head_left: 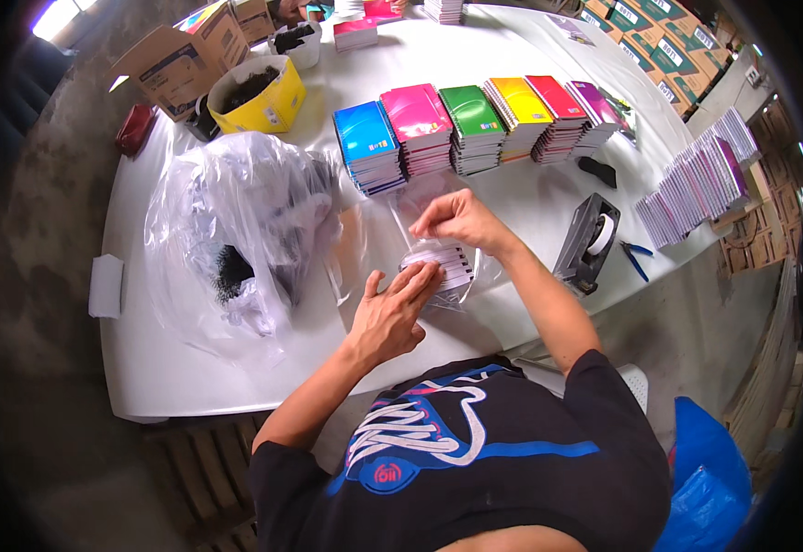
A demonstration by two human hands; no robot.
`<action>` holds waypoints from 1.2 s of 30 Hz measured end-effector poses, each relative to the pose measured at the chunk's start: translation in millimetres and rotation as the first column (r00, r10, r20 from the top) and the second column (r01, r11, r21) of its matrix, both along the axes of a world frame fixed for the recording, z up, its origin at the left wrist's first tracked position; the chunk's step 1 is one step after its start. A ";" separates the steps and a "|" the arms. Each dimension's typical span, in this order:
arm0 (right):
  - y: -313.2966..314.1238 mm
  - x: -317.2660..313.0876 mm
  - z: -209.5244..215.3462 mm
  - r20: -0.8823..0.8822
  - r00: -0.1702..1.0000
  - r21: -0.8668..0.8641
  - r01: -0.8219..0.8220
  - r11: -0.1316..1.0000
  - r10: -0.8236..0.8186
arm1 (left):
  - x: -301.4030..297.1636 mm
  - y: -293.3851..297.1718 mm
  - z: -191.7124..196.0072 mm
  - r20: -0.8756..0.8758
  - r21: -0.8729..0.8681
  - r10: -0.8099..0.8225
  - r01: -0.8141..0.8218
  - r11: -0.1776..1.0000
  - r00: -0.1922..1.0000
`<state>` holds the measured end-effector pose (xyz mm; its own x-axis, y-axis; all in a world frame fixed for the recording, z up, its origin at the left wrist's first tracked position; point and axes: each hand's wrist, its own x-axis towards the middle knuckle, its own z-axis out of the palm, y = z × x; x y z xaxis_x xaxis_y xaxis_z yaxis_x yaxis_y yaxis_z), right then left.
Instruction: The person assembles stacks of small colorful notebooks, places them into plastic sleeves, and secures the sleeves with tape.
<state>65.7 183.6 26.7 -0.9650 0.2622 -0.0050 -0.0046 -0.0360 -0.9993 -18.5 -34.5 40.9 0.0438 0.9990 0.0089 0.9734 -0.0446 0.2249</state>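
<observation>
On the white table in front of me lies a clear plastic bag [457,296] with a small stack of white-edged, spiral-bound notebooks [455,264] inside. My left hand [390,315] rests on the stack, fingers stretched out and pressing flat. Just above the stack, my right hand [466,224] is closed in a pinch, apparently on the loose end of the clear bag; the thin film is hard to see there. Beyond my hands stands a row of notebook piles, among them a blue pile [365,133], a pink pile [417,120] and a green pile [471,115].
A heap of clear plastic bags [236,202] covers the left side. Behind it are a yellow tub [272,101] and an open cardboard box [176,69]. At right sit a black tape dispenser [583,247], blue-handled pliers [638,262] and more stacked notebooks [691,189].
</observation>
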 end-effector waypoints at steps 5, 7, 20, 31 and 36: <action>-6.2 21.9 24.6 -0.403 0.700 -0.398 0.446 0.802 -0.589 | -5.5 3.3 -4.6 0.027 0.007 -0.026 0.026 1.000 0.999; -3.0 63.8 39.9 -0.312 0.588 -0.175 0.737 0.653 -0.746 | -9.1 7.2 -6.5 0.052 -0.003 -0.040 0.040 0.999 0.998; -13.5 233.4 -49.1 0.464 0.172 0.109 0.962 0.249 -0.869 | -26.8 25.4 12.5 -0.040 -0.092 -0.165 0.160 0.983 0.986; -84.8 196.9 -36.9 -0.076 -0.316 0.941 0.291 -0.173 -0.946 | -25.9 20.2 13.7 -0.059 -0.089 -0.157 0.151 0.984 0.986; -52.4 164.6 14.4 0.120 0.476 0.412 0.775 0.480 -0.871 | -27.7 20.6 10.7 -0.088 -0.087 -0.173 0.166 0.982 0.981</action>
<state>230.3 131.2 41.1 -0.2540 0.9671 -0.0119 0.3856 0.0900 -0.9183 -46.3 -13.9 51.6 0.2092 0.9744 -0.0824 0.9702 -0.1963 0.1418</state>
